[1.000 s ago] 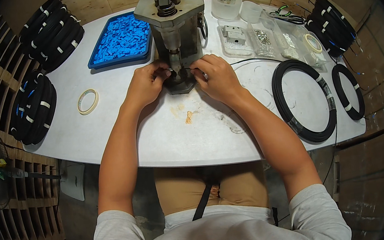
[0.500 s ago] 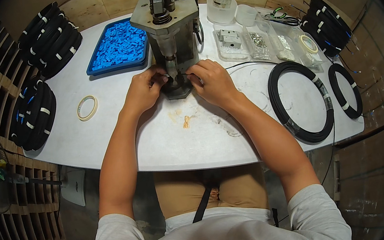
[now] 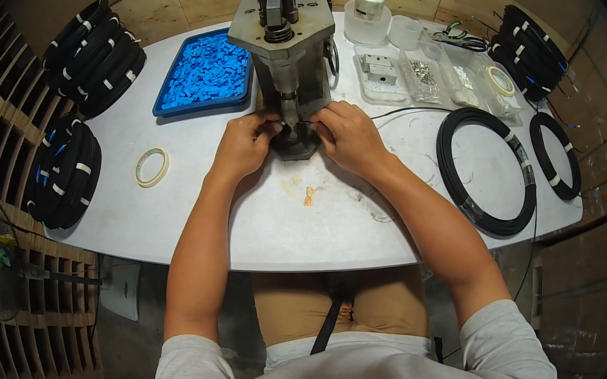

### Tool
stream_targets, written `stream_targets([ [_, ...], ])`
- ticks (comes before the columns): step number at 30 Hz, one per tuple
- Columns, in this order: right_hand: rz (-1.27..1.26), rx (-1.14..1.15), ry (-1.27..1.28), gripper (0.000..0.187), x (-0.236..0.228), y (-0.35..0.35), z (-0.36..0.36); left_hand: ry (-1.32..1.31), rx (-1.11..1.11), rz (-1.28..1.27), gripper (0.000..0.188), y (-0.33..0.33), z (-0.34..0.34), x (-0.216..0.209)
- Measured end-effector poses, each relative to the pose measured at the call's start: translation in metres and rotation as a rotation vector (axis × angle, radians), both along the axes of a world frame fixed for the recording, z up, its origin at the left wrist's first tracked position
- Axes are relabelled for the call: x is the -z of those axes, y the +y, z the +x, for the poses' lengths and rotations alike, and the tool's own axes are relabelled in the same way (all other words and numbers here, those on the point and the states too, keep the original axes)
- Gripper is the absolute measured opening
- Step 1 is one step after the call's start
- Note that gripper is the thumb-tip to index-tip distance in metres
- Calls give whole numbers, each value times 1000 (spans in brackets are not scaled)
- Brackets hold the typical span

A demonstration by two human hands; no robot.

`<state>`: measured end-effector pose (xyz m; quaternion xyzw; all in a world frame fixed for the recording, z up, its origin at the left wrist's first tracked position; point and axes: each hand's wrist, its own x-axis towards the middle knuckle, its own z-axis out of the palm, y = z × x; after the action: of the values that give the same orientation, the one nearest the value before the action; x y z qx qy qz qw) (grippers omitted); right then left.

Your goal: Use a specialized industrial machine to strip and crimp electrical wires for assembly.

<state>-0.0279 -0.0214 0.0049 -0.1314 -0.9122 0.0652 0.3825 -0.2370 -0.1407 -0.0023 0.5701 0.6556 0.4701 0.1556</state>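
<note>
A grey metal bench press (image 3: 293, 62) stands at the far middle of the table, and both my hands are at its lower tool. My right hand (image 3: 346, 137) pinches a thin black cable (image 3: 404, 110) just right of the tool. That cable runs off to the right toward a large black cable coil (image 3: 450, 171). On the tool's left side my left hand (image 3: 247, 148) is closed, thumb and fingertips together. Whatever sits between those fingertips is too small and dark to make out. The cable's end at the tool is hidden.
A blue tray (image 3: 165, 109) of small blue pieces lies left of the press. Taped cable coils (image 3: 63, 173) stand at the left, and a tape roll (image 3: 152, 167) lies nearby. Clear boxes (image 3: 422, 73) of small metal parts and a white bottle (image 3: 369, 2) are back right.
The whole view has shifted slightly, so the table and press appear farther right. Both hands stay at the press tool, with little change in their grip.
</note>
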Motion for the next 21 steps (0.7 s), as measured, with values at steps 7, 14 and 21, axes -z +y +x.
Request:
stream_targets([
  [7,15,15,-32,13,-3,1,0,54,2,-4,22,-1,4,-7],
  [14,31,11,36,9,0,2,-3,9,4,-8,19,-1,3,-6],
  [21,33,11,24,11,-1,2,-2,2,9,-8,16,-2,3,-8],
])
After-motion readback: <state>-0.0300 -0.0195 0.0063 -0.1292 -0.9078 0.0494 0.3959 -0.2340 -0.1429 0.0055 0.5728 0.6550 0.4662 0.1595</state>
